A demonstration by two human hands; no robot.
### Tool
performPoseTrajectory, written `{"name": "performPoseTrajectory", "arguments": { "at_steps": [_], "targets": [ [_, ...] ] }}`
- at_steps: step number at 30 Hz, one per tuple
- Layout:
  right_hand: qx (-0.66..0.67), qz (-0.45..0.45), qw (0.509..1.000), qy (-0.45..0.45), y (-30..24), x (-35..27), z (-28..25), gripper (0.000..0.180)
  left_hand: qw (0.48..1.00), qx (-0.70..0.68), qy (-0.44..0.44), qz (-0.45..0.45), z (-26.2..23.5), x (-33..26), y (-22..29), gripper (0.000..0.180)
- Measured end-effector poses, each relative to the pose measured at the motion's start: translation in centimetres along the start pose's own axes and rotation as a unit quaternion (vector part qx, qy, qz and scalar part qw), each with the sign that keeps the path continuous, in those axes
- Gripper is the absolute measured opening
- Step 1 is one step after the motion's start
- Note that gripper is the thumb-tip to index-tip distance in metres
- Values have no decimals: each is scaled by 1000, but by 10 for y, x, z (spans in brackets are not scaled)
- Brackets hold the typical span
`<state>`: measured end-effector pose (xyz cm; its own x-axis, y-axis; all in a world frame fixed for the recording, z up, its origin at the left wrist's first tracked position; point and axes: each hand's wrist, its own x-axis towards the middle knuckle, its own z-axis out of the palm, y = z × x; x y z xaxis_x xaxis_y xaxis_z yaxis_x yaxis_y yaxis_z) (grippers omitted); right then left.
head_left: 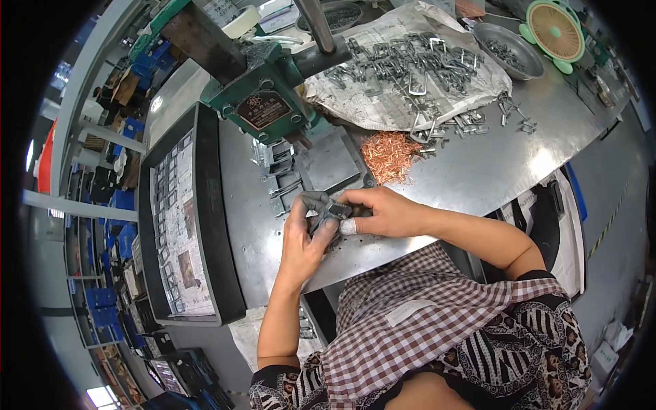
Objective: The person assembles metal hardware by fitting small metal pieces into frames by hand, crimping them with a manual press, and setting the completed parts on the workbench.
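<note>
My left hand (305,236), its fingertips smudged dark grey, is closed around a small dark metal block (337,210). My right hand (383,213) pinches the same block from the other side, with a pale wrap on its thumb. Both hands meet just in front of the steel base plate (329,162) of a green hand press (270,102). Fingers hide much of the block, and whether a smaller part sits in it cannot be made out. Several metal buckle frames (281,179) lie left of the plate. A heap of small copper-coloured pins (388,157) lies to its right.
A black tray (222,225) lined with newspaper holds rows of buckle frames at left. More frames (417,61) are piled on a white sack (478,92) behind. A metal bowl (533,68) of small parts and a green fan (555,33) stand at far right.
</note>
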<state>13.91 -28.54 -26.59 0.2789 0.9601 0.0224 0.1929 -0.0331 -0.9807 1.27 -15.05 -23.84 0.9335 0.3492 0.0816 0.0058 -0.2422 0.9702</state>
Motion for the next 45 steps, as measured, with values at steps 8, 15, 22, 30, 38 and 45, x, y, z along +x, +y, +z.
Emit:
{"name": "performPoseTrajectory", "arguments": {
  "at_steps": [8,15,22,30,38,45],
  "targets": [
    [-291,-202,918,177,-11,-5,3,30,999,11,40,-14,3,-3,0,26],
    [-183,-188,960,100,-11,3,6,19,984,176,32,-8,-6,-7,1,38],
    [-99,-26,994,35,-12,4,9,18,957,285,7,58,-12,-9,-4,40],
    [-204,-62,970,118,-19,0,6,36,998,-1,40,-50,-6,-11,-8,30],
    [-105,-141,974,144,-18,8,23,35,889,-409,203,41,32,-25,-30,31],
    [-113,-197,962,149,-21,4,26,33,936,-284,198,67,18,-40,-24,35]
  ]
}}
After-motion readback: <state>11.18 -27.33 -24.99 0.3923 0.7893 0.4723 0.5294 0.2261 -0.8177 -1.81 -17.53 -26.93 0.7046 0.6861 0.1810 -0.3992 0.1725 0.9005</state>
